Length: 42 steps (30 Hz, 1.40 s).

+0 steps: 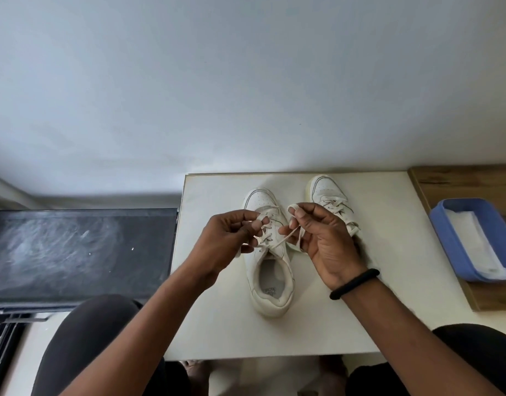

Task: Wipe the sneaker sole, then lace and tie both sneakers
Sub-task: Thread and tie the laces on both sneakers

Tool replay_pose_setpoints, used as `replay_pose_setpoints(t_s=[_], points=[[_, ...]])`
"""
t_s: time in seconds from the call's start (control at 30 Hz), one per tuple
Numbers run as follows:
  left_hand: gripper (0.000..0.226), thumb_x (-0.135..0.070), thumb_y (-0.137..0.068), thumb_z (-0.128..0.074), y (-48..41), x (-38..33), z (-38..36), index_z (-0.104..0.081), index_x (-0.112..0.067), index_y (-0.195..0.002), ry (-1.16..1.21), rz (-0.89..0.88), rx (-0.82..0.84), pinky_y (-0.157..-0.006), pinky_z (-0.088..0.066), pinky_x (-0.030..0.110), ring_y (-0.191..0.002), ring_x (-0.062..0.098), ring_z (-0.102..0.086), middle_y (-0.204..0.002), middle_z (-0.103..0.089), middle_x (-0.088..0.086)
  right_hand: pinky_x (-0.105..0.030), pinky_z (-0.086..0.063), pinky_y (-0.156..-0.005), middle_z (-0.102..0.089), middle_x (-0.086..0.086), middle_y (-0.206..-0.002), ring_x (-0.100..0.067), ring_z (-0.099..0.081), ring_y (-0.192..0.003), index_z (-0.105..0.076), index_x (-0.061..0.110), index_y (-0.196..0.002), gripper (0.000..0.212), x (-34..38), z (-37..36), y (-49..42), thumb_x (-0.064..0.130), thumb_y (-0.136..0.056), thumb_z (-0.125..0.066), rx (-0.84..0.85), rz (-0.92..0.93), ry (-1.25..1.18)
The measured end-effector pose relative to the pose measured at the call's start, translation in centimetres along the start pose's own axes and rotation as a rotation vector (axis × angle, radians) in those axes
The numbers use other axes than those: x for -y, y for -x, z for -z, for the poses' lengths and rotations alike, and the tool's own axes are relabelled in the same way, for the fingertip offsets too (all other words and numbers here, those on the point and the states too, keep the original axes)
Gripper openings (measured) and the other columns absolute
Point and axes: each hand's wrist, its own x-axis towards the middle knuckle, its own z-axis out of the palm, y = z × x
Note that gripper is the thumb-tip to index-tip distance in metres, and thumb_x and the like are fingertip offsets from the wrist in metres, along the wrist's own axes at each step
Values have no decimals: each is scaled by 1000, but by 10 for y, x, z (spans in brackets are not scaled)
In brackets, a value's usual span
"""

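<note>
Head view: a pale wall fills the upper part, and below it a white counter (223,324) carries two white sneakers, toes toward the wall. The near sneaker (270,292) lies at the middle; the far sneaker (326,190) stands just beside it to the right, partly hidden behind the right hand (323,241). Both hands hover over the near sneaker's eyelets. The left hand (226,238) has its grip narrow, pinching one end of the lace (286,237); the right hand's grip pinches a loop of the other end. A black band (354,284) circles the right wrist. At right, a blue tray (446,232) of white sheets sits on a wooden board (460,181).
</note>
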Motion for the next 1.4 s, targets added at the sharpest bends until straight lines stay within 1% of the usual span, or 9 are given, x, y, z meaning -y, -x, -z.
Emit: replay_pose_setpoints(t_s=[0.13, 0.4, 0.57, 0.7, 0.83, 0.97, 1.17, 1.3, 1.4], points=[[10, -14, -94, -74, 0, 4, -5, -73, -6, -99, -5, 10, -96, -55, -49, 17, -63, 11, -66, -73, -75, 2, -36, -50, -78, -63, -8, -79, -24, -66, -78, -74, 4, -107, 20, -8, 2, -3, 8, -99, -55, -9, -102, 49], [17, -8, -100, -67, 0, 9, -1, -67, -12, -116, -41, 85, -101, -68, -59, 27, -70, 11, -73, -81, -77, 4, -30, -54, -75, -74, -6, -84, -16, -65, -72, -74, 8, -111, 21, -13, 5, -2, 2, -95, -62, -73, -129, 176], [14, -10, -95, -73, 2, 7, -10, -71, 1, -104, 41, 56, -98, -59, -56, 20, -61, 8, -67, -71, -75, 2, -23, -52, -63, -76, -5, -78, -11, -61, -61, -72, 10, -108, 21, -17, -4, 3, 0, -90, -68, -59, -54, 303], [13, -17, -93, -76, 6, 9, -17, -77, -5, -98, 47, 50, -98, -61, -56, 23, -60, 10, -64, -73, -75, 4, -32, -52, -68, -75, -6, -75, -11, -60, -57, -72, 8, -99, 12, -20, -6, 5, 2, -88, -72, -120, -43, 298], [22, -18, -88, -82, 9, 13, -27, -69, -11, -105, -36, 42, -152, -54, -49, 17, -58, 10, -68, -74, -77, 8, -25, -53, -62, -71, 0, -71, -7, -59, -56, -75, 9, -90, 8, -23, -8, 6, 1, -87, -72, -149, -16, 306], [33, -13, -88, -82, 8, 9, -24, -61, -13, -113, -62, 53, -99, -52, -49, 15, -60, 12, -70, -70, -74, 7, -17, -50, -58, -71, 5, -73, -2, -61, -58, -76, 10, -88, 13, -23, -10, 8, -1, -88, -70, -97, 16, 312], [18, -15, -86, -83, 5, 11, -22, -71, -7, -98, -183, 15, -106, -61, -57, 29, -62, 15, -73, -74, -78, 10, -18, -52, -61, -72, 2, -72, -5, -64, -62, -76, 9, -97, 19, -15, -5, 6, -4, -94, -62, 23, -50, 340], [21, -16, -85, -84, 4, 10, -17, -69, -1, -86, -198, 5, -177, -53, -52, 23, -60, 17, -71, -70, -77, 11, -20, -51, -65, -74, -19, -84, -14, -66, -73, -78, 13, -107, 20, -3, 2, 4, 6, -94, -64, 153, -64, 441], [20, -16, -86, -83, 5, 9, -15, -70, -1, -84, -227, -7, -155, -53, -52, 23, -63, 16, -72, -70, -78, 9, -17, -50, -61, -75, -6, -77, -11, -67, -67, -78, 12, -102, 14, -4, -2, 5, 8, -90, -71, 122, 38, 544]])
